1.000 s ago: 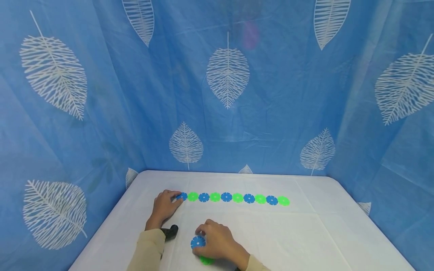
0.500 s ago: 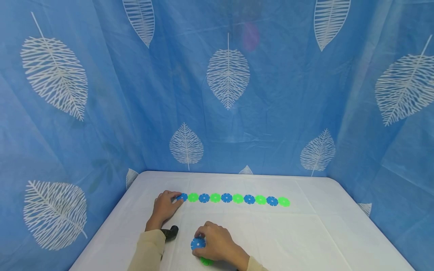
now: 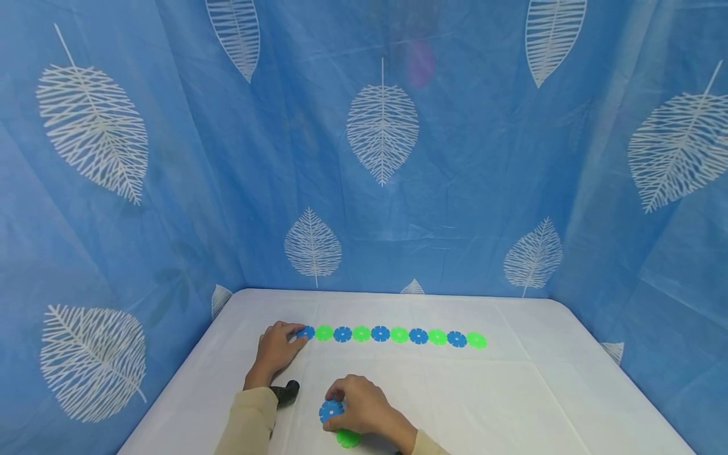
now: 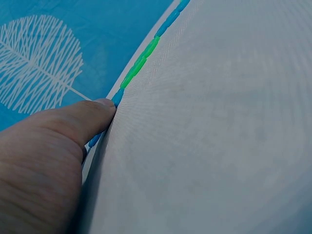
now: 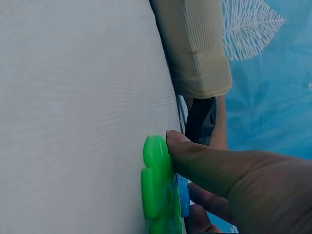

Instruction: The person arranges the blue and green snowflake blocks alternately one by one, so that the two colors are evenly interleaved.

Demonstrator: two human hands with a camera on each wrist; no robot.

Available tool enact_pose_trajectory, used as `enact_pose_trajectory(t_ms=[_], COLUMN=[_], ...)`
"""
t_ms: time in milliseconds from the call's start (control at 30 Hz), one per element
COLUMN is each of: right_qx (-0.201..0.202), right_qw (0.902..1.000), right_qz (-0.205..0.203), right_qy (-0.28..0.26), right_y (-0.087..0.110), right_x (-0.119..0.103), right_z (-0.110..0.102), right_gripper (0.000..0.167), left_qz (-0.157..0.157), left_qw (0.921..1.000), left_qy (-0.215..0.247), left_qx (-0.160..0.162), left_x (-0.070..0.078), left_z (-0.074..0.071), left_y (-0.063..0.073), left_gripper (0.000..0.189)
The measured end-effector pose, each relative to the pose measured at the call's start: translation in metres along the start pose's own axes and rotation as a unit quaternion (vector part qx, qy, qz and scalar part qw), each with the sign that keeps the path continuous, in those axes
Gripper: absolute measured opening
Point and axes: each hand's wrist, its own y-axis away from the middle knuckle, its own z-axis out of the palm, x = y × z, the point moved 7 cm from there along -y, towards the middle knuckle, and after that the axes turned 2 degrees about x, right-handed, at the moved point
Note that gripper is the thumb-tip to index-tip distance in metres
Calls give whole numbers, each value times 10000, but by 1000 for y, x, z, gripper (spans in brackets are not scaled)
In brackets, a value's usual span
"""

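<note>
At the left end of a row on the table, my left hand (image 3: pixel 275 347) pinches the outermost blue slotted disc (image 3: pixel 307 332) by its edges, between thumb and index finger. The row alternates blue discs with green discs, such as the green disc (image 3: pixel 323 333) beside it. Nearer to me, my right hand (image 3: pixel 364 404) grips another blue slotted disc (image 3: pixel 331 412), thumb at its near edge and fingers at its far edge. A loose green slotted disc (image 3: pixel 348 438) lies by the right thumb, partly under the hand. In the right wrist view, that green disc (image 5: pixel 158 185) stands in front of the blue one.
A white cloth covers the table (image 3: pixel 483 392). Blue curtains (image 3: pixel 455 158) with white leaf prints stand behind it and on both sides. A black wrist device (image 3: pixel 286 392) sticks out from the left sleeve (image 3: pixel 247 417), between the two arms.
The left hand stays on the end disc. My right hand keeps its hold on the blue disc, and slightly more of the green disc shows below it. The view has tilted up a little.
</note>
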Motion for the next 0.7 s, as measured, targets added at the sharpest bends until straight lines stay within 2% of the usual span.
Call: enact_pose_trajectory(t_ms=[333,700], right_qx=[19,-103], right_qw=[10000,9981], right_qz=[-79,-588], right_qy=[-25,-152], right_y=[-3,-4], right_x=[-3,-15], right_z=[-1,-3], right_gripper=[32,32], left_qz=[24,-9], left_qw=[10000,10000], left_qy=[-18,-36], left_qx=[42,35], left_x=[0,-1], left_z=[0,1], left_y=[1,1], left_gripper=[36,36])
